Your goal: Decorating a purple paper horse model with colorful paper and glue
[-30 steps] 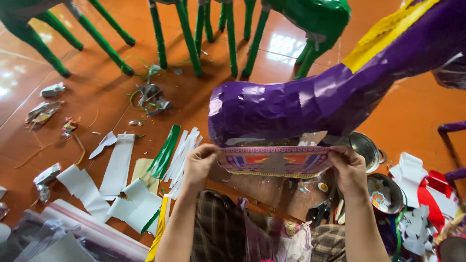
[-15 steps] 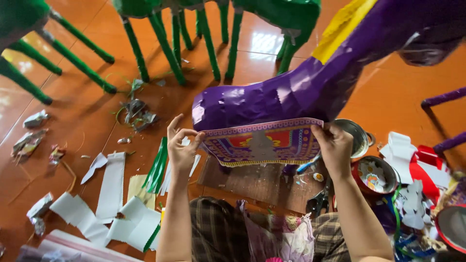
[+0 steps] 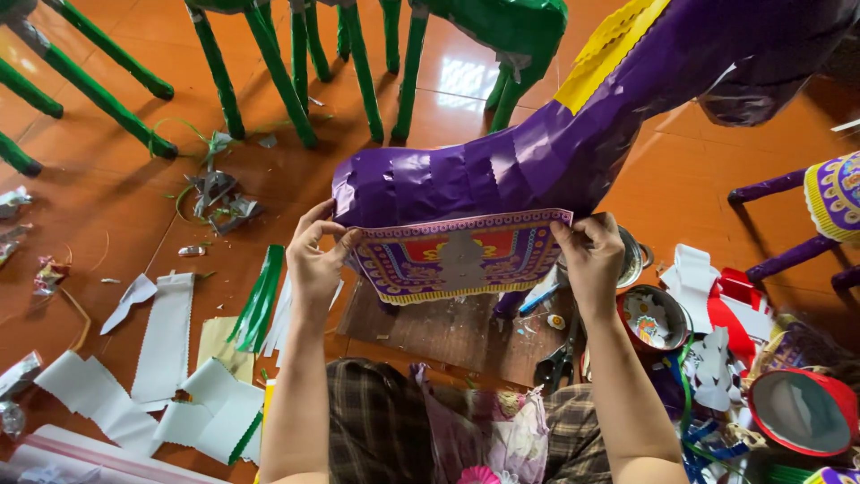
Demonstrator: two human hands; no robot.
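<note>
- A large purple paper-covered horse figure (image 3: 502, 179) was found standing on the orange tiled floor (image 3: 107, 206), with a yellow scalloped strip (image 3: 609, 49) laid along its neck; the head and most of the legs were cut off by the frame or hidden.
- Green paper-covered figures (image 3: 502, 27) were noted behind it; only their legs and undersides were shown.
- A patterned saddle panel (image 3: 457, 255), purple-bordered with a red centre and yellow fringe, was held flat against the purple figure's flank, its top edge lined up under the back, judged so that it would sit level.
- The left hand (image 3: 315, 260) was closed in a pinch on the panel's left upper corner, thumb in front and fingers behind.
- The right hand (image 3: 591, 260) was closed likewise on the right upper corner; the panel was kept taut between the two.
- White pinked paper strips (image 3: 166, 332) and green strips (image 3: 260, 300) were seen lying on the floor to the left, near at hand.
- A wooden board (image 3: 439, 327) was seen under the figure.
- A patterned bowl (image 3: 654, 315) and red cut-outs (image 3: 730, 309) lay to the right; the bowl's contents could not be made out.
- Scissors (image 3: 557, 363) were partly hidden by the right forearm.
</note>
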